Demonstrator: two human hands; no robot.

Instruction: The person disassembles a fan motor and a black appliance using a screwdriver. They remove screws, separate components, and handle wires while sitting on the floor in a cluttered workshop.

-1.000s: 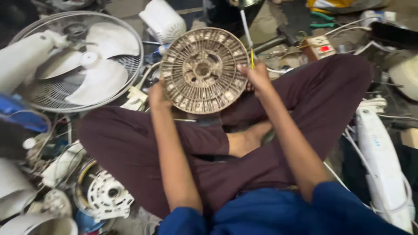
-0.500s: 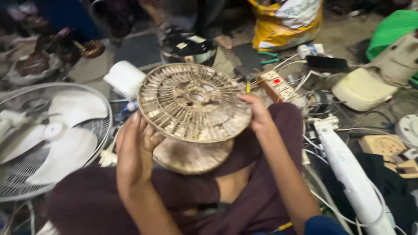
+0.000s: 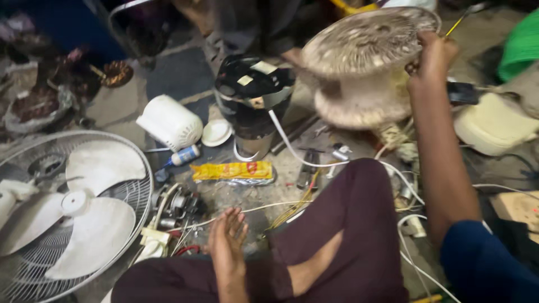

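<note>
Round, dusty beige ribbed motor housing (image 3: pixel 365 62) is held aloft beyond the maroon-trousered knee (image 3: pixel 359 185), disc face tilted upward. Right hand (image 3: pixel 429 59) has its fingers clenched on the rim's right edge. Left hand (image 3: pixel 227 238) rests released near that knee, well apart.

My left hand (image 3: pixel 227 238) let go of round motor housing (image 3: pixel 368 62), dropped open near knee. My right hand (image 3: pixel 432 56) alone swung it up, away rightward.
</note>
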